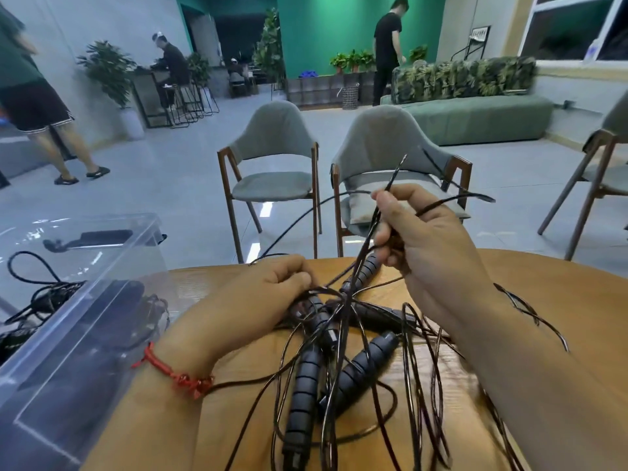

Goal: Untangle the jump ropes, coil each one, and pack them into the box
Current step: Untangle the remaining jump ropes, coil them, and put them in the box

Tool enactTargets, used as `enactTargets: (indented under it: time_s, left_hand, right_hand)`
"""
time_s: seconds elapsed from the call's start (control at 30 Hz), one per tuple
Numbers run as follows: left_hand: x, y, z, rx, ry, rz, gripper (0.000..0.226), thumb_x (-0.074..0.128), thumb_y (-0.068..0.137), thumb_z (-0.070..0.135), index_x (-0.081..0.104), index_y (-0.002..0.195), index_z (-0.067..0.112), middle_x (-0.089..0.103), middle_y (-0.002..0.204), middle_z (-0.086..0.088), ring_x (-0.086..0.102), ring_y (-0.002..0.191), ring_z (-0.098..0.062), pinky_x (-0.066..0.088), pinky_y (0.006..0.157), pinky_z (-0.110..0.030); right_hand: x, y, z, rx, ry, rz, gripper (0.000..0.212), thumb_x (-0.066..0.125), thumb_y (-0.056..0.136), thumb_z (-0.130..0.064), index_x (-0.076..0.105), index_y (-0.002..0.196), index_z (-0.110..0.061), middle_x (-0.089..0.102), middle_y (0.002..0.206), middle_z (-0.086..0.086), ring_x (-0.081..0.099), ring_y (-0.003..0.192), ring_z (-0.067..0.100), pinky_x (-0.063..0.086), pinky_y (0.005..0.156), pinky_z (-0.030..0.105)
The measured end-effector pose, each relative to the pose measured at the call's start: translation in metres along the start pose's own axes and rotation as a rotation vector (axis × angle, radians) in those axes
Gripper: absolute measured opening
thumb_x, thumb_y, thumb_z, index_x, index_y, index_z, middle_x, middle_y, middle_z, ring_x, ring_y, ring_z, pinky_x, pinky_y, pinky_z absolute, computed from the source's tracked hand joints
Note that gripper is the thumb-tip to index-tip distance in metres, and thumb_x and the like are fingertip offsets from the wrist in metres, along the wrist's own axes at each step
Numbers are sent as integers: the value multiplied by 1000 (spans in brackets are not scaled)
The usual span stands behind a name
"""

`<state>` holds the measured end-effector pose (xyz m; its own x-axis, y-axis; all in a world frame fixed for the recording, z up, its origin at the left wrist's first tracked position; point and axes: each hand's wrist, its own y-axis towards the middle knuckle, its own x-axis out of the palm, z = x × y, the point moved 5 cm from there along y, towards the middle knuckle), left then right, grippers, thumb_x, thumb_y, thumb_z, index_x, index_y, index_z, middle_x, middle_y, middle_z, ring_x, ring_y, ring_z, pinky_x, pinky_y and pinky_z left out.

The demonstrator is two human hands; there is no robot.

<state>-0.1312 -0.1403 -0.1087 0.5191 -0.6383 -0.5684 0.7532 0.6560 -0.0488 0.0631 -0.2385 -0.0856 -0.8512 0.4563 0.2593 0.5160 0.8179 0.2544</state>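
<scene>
The tangled jump ropes lie on the tabletop right under both hands: the left hand grips them down low, and the right hand pinches part of them up high.

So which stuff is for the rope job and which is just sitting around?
For the job: tangled jump ropes, clear box, left hand and right hand gripping them.
Just around: grey chairs, green sofa, potted plant.

No legible text, brands or numbers, framed sign on the far wall too blurred to read
</scene>
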Motion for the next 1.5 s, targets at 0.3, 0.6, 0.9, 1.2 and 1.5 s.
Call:
enactTargets:
  time_s: [0.3,0.6,0.9,1.2,1.5]
  left_hand:
    - [-11,-21,47,208,70,367,23,52,106,51,71,105,37,71,101,18,63,99,8,43,71,-8]
    - [-3,-14,43,205,-91,453,19,54,110,36,70,104,28,78,90,9,74,82,-7,60,77,-32]
    - [-31,-19,35,235,-764,576,27,44,114,35,67,108,22,68,85,-2,56,62,-14,43,50,-27]
    - [-25,-17,36,250,-726,480,33,41,114,40,71,121,30,64,86,-2,50,65,-14,34,55,-29]
    - [-3,-10,46,256,-546,421,42,40,113,47,41,153,60,71,132,12,74,115,-19,60,94,-49]
  right_hand:
    - [5,0,0,114,151,-84,13,56,110,-23,65,108,-14,66,79,5,64,73,18,55,65,25]
    - [12,-3,10,137,172,-109,66,65,102,-4,42,159,-28,62,140,13,76,112,29,62,95,36]
    - [-2,-4,17,73,-225,144,54,76,84,-36,57,134,-42,61,136,-12,63,127,14,51,112,49]
    - [59,-51,9,241,-346,-650,24,61,107,-36,75,121,-22,79,110,3,76,96,21,62,87,32]
    - [65,-64,15,232,-663,-808,30,71,101,-46,69,125,-28,75,107,-5,71,84,7,59,78,30]
